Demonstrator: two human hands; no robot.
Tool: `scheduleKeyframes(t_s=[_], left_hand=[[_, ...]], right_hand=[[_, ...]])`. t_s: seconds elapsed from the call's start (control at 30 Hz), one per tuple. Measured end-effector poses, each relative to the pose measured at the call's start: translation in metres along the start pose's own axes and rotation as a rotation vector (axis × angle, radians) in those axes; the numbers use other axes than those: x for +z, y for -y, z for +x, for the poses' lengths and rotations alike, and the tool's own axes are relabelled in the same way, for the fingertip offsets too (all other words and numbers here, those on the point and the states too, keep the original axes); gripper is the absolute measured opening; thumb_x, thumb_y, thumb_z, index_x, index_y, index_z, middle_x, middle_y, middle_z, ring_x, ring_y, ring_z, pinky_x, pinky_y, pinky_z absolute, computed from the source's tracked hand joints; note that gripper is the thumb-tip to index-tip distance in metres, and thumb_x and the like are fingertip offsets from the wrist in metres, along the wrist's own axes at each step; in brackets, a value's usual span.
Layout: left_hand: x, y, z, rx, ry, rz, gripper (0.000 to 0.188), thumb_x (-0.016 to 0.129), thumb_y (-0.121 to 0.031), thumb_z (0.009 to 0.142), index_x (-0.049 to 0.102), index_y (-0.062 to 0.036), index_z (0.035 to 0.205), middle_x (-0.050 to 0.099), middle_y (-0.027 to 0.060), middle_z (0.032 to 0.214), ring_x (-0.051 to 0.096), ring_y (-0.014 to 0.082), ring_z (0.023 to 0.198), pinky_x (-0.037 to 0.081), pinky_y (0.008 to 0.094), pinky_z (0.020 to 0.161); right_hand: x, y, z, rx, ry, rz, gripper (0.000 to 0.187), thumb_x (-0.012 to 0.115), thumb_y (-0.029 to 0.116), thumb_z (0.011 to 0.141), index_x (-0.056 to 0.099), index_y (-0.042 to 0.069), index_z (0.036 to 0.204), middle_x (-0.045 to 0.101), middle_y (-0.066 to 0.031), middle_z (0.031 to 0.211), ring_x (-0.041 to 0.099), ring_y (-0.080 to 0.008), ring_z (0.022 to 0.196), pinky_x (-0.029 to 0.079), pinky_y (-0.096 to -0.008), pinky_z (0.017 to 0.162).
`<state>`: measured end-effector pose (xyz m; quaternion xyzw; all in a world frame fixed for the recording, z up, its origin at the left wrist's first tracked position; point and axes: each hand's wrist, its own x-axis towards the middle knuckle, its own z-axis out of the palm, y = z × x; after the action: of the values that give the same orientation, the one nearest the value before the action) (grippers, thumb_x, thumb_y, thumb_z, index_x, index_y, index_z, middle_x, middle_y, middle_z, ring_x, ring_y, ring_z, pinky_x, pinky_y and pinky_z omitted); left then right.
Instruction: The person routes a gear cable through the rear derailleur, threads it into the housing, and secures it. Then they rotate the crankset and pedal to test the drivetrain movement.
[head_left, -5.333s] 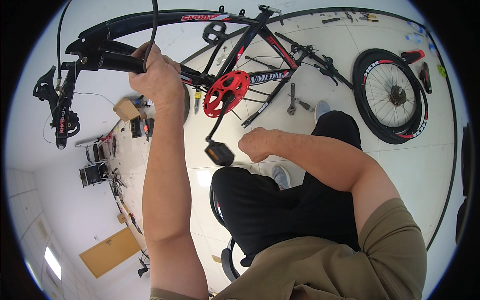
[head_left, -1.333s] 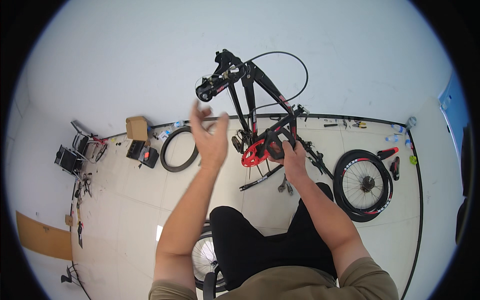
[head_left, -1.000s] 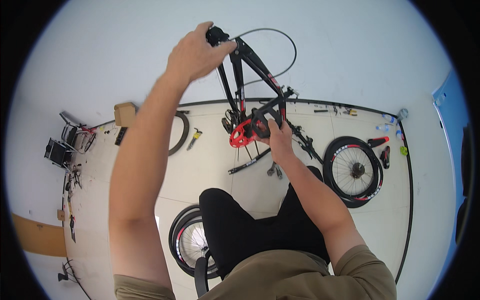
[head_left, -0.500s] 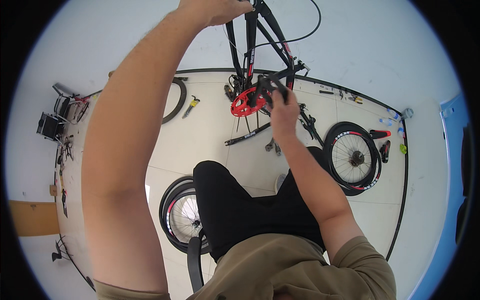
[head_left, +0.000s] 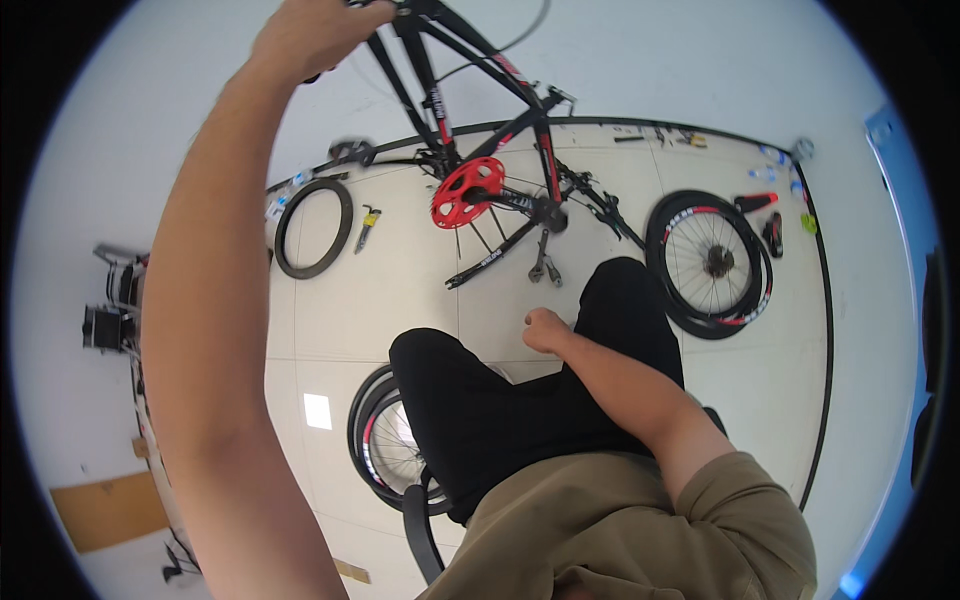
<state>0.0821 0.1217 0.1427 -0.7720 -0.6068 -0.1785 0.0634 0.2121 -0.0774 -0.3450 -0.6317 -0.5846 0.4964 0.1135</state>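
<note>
A black bicycle frame (head_left: 435, 95) with red and white markings stands before me, its top cut off by the picture's upper edge. My left hand (head_left: 315, 38) is closed at that upper end, thumb reaching along it; the exact part it grips is hidden. Low on the frame sits a red chainring (head_left: 464, 195) with a black crank arm (head_left: 510, 200) pointing right. My right hand (head_left: 545, 330) hangs by my right knee, apart from the bicycle, its fingers curled in and nothing showing in them. Two grey metal pieces (head_left: 543, 265) lie on the floor beyond it.
A wheel with cassette (head_left: 715, 262) lies at right, another wheel (head_left: 385, 440) beside my left leg. Far left are a loose tyre (head_left: 313, 228) and a yellow-and-grey tool (head_left: 367, 228). Hand tools (head_left: 660, 138) and bottles (head_left: 770, 173) line the wall at back right.
My right hand has let go of the crank area and come back toward my knee. The crank arm has turned. My left hand and the frame's upper end have shifted left in view.
</note>
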Motion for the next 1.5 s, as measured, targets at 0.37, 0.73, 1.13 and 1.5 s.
scheduleKeyframes(t_s=[0.37, 0.73, 1.13, 1.5], left_hand=[[0.017, 0.029, 0.021, 0.058, 0.020, 0.012, 0.066, 0.068, -0.051, 0.082, 0.057, 0.0076, 0.109, 0.068, 0.0140, 0.073, 0.070, 0.0241, 0.063, 0.057, 0.0352, 0.062], [0.021, 0.035, 0.023, 0.102, 0.001, 0.007, 0.054, 0.070, -0.048, 0.088, 0.055, 0.0024, 0.099, 0.058, 0.0035, 0.065, 0.058, 0.0117, 0.054, 0.050, 0.0277, 0.051], [0.018, 0.027, 0.015, 0.058, 0.012, -0.031, 0.054, 0.070, -0.049, 0.087, 0.054, 0.0015, 0.097, 0.057, 0.0030, 0.065, 0.058, 0.0109, 0.055, 0.050, 0.0273, 0.052], [0.020, 0.037, 0.022, 0.106, 0.021, -0.051, 0.056, 0.071, -0.051, 0.087, 0.053, 0.0010, 0.095, 0.057, 0.0024, 0.065, 0.058, 0.0108, 0.055, 0.050, 0.0272, 0.052]], right_hand=[[0.001, 0.018, 0.008, 0.048, -0.049, 0.167, 0.041, 0.056, 0.009, 0.082, 0.068, 0.000, 0.121, 0.065, -0.0228, 0.127, 0.060, -0.0358, 0.121, 0.048, -0.0407, 0.103], [-0.006, 0.027, 0.001, 0.029, -0.063, 0.194, 0.042, 0.054, 0.007, 0.082, 0.068, 0.000, 0.121, 0.065, -0.0230, 0.127, 0.060, -0.0356, 0.122, 0.048, -0.0403, 0.104], [-0.003, 0.028, 0.003, -0.002, -0.042, 0.164, 0.040, 0.054, 0.008, 0.083, 0.068, 0.000, 0.120, 0.064, -0.0223, 0.127, 0.059, -0.0347, 0.123, 0.047, -0.0401, 0.105], [0.001, 0.027, 0.006, 0.013, -0.006, 0.173, 0.040, 0.054, 0.009, 0.084, 0.068, 0.000, 0.121, 0.062, -0.0221, 0.130, 0.059, -0.0353, 0.122, 0.047, -0.0408, 0.105]])
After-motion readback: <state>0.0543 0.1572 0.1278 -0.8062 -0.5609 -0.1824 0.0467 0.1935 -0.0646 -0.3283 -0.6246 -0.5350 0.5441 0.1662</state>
